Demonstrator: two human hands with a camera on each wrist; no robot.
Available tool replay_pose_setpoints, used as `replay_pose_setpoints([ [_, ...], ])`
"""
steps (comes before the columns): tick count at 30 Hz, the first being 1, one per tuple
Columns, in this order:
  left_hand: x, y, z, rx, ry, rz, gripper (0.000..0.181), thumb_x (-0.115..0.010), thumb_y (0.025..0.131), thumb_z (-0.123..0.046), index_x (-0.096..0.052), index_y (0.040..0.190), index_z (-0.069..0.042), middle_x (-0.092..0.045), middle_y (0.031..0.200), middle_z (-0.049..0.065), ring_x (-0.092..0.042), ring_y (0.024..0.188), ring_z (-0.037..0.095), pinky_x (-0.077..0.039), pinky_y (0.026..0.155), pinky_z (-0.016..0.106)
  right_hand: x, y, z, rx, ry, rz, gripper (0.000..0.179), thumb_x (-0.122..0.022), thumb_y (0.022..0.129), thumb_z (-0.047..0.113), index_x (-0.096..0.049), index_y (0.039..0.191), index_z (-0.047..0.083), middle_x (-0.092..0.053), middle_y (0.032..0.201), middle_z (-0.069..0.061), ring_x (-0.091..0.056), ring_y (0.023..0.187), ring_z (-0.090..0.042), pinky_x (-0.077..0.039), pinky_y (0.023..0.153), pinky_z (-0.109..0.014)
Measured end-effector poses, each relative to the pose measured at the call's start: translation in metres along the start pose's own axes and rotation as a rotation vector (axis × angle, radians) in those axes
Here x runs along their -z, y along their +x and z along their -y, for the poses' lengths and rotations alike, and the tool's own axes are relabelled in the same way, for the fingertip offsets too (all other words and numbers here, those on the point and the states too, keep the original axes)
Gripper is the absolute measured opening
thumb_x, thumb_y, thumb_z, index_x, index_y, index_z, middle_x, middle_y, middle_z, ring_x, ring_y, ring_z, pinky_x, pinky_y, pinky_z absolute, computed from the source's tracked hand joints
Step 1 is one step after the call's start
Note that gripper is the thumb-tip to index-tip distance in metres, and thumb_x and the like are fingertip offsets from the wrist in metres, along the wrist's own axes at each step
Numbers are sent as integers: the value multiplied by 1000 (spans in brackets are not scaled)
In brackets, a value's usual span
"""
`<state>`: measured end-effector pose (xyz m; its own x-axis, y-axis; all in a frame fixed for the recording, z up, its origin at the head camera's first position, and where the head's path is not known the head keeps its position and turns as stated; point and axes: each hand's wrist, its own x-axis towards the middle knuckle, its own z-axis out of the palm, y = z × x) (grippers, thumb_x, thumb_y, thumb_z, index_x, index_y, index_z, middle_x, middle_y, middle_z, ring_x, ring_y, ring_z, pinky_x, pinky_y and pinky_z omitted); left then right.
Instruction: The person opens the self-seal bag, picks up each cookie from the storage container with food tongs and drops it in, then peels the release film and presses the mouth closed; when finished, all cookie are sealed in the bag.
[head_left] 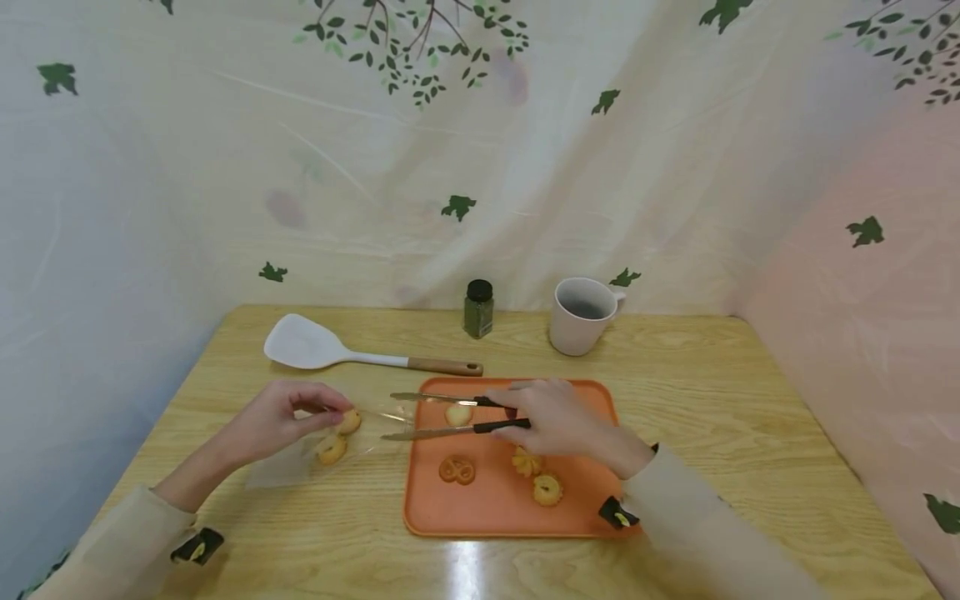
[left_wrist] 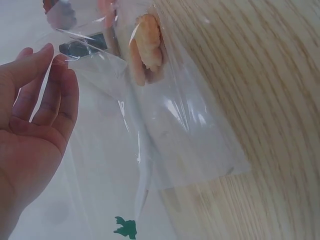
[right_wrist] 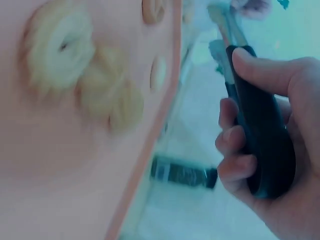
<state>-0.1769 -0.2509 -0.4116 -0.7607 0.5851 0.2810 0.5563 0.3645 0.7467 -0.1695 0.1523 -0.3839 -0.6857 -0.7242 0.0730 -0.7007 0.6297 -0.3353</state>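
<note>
My left hand pinches the edge of a clear plastic bag at the left of the table. Inside the bag sit cookies. My right hand grips metal tongs by their black handles, above an orange tray. The tongs' arms are spread, their tips pointing left past the tray's edge towards the bag, with nothing between the tips. On the tray lie a pretzel-shaped cookie, a pale round cookie, a flower-shaped cookie and a ring-shaped cookie.
Behind the bag, a white spatula with a wooden handle lies across the table. A small dark-capped spice jar and a pale mug stand along the back. Leaf-printed cloth hangs around the table.
</note>
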Motion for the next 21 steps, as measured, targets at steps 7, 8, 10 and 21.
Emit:
replay_pose_setpoints([
  [7, 0, -1, 0, -1, -9, 10, 23, -71, 88, 12, -75, 106, -2, -75, 100, 13, -70, 88, 6, -60, 71, 31, 21, -53, -34, 109, 111, 52, 49, -71, 97, 37, -63, 138, 12, -60, 93, 10, -35, 56, 3, -34, 50, -18],
  [8, 0, -2, 0, -2, -10, 11, 23, -71, 88, 12, -75, 106, -2, -75, 100, 13, -70, 88, 6, -60, 70, 31, 23, -62, -39, 122, 122, 55, 50, -71, 97, 37, -63, 138, 11, -61, 95, 10, -36, 58, 3, -36, 51, -18],
  [10, 0, -2, 0, -1, -12, 10, 23, -71, 88, 12, -75, 106, -2, -75, 100, 13, -70, 88, 6, -60, 71, 31, 26, -78, -48, 139, 123, 54, 50, -71, 97, 36, -63, 138, 9, -64, 104, 6, -43, 64, 2, -41, 54, -19],
  [21, 1, -3, 1, -9, -5, 4, 23, -73, 87, 12, -75, 106, -2, -75, 101, 11, -70, 88, 6, -60, 70, 30, 29, -155, -84, 76, 180, 41, 51, -76, 94, 30, -64, 137, 5, -68, 124, -8, -48, 68, 5, -45, 54, -17],
])
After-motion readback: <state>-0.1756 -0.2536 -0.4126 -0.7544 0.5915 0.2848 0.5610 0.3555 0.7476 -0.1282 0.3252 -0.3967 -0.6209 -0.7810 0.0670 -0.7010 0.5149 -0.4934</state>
